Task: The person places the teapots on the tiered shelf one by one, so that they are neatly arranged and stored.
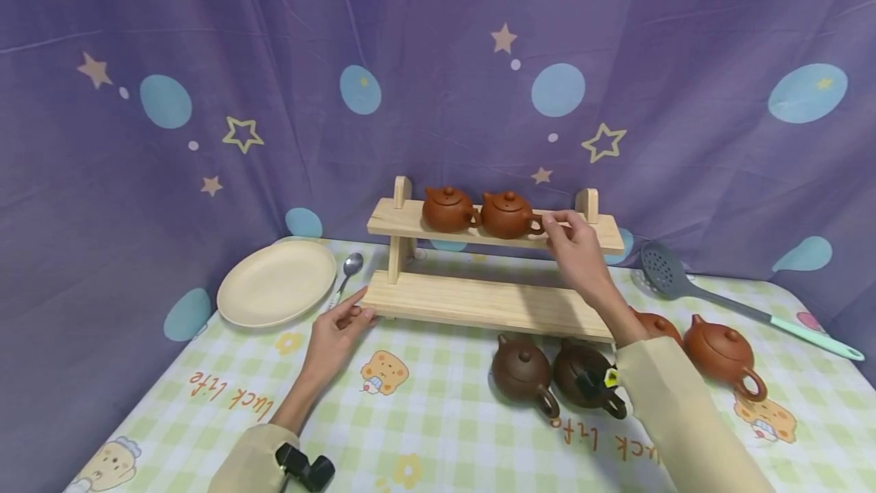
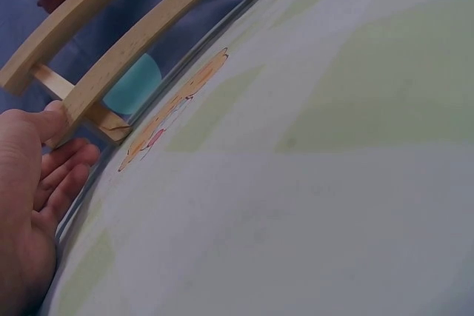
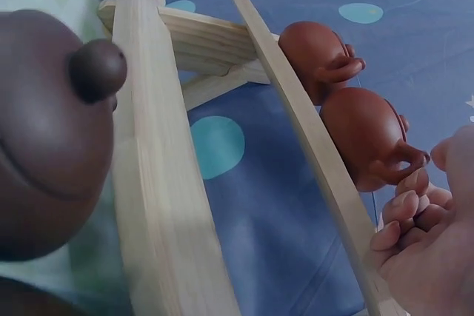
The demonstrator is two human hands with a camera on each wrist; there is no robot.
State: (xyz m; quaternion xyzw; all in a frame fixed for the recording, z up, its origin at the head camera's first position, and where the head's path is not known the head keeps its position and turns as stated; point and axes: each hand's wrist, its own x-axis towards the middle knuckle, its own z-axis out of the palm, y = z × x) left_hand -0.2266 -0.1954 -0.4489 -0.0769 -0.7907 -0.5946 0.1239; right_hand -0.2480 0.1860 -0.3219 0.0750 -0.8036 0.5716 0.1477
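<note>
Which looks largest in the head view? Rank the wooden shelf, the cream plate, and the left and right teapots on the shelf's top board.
1. Wooden shelf
2. Cream plate
3. Left teapot and right teapot: too alike to rank.

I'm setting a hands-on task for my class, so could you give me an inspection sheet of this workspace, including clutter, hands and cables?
Surface: checked tablecloth with printed bears and lettering.
Job's things: wooden shelf; two reddish teapots on its upper board; two dark teapots in front; two more reddish ones at right, one partly hidden by the right arm.
Clutter: plate and spoon at left; slotted ladle at right.
Left hand: holds the lower board's left end.
Right hand: pinches the handle of the right-hand upper teapot.
Cables: nothing seen.
Surroundings: purple curtain with stars and blue ovals.
</note>
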